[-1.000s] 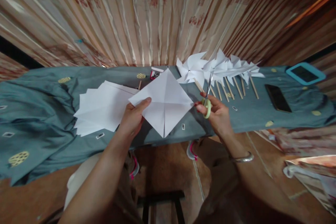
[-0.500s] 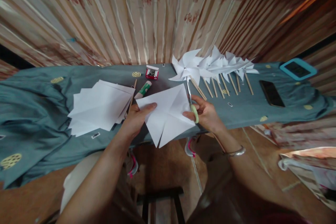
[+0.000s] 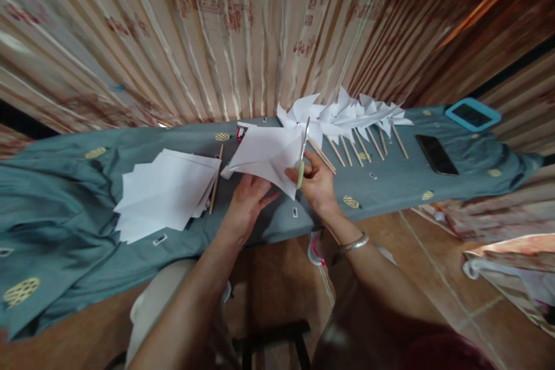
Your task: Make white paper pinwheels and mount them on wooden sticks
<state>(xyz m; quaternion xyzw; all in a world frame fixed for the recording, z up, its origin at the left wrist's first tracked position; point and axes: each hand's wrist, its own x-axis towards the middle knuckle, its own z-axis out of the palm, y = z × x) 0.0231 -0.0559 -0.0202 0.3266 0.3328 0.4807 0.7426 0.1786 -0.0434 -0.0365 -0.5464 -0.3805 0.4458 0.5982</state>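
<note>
My right hand (image 3: 318,185) is closed round scissors (image 3: 300,172) with pale green handles, blades pointing up and away. Its thumb also pins the right edge of a white paper sheet (image 3: 269,153), which is raised over the table and bent along its near side. Beneath the near edge of that sheet is my left hand (image 3: 247,208), fingers stretched and apart; their tips are partly hidden by the paper. To the left lies a stack of white paper sheets (image 3: 167,191). A wooden stick (image 3: 215,179) rests beside the stack.
Several white paper pinwheels (image 3: 338,118) on wooden sticks lie at the back. Farther right are a black phone (image 3: 436,154) and a blue-framed device (image 3: 473,114). The raised sheet mostly covers a small red box (image 3: 240,134). Blue-green cloth (image 3: 277,228) covers the table.
The sheet has turned and tipped up, now covering the glue stick and most of the red box. My left hand has loosened its pinch and moved under the sheet. The scissors remain in my right hand.
</note>
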